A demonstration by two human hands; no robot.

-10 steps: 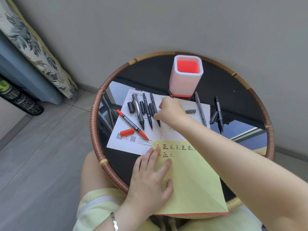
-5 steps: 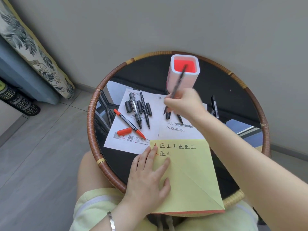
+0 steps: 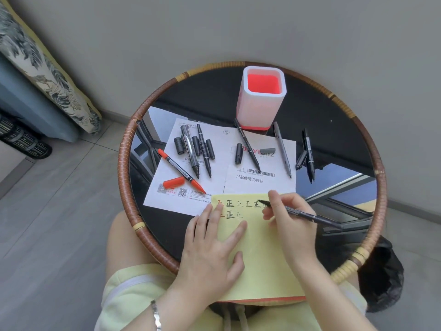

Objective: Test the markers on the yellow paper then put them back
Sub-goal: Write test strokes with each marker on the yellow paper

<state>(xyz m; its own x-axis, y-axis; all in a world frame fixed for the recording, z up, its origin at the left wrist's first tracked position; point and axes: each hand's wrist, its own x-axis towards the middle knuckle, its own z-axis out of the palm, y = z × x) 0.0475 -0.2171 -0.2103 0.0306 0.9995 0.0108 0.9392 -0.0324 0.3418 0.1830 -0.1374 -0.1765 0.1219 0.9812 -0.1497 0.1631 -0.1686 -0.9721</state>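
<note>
Brought from pen holder point(image 3: 262, 99) to table's point(image 3: 124, 163) near edge: black marker point(image 3: 307, 215) pinched in right hand point(image 3: 286, 220), tip over yellow paper point(image 3: 262, 259) pressed flat by left hand point(image 3: 210, 254); test next.

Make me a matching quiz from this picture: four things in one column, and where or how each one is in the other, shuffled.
Column one
1. left hand
2. right hand
3. red marker
4. pen holder

Column two
A. stands upright near the far rim of the table
B. lies on the white sheet
C. presses flat on the yellow paper
D. grips a black marker

Pairs: 1-C, 2-D, 3-B, 4-A
</note>
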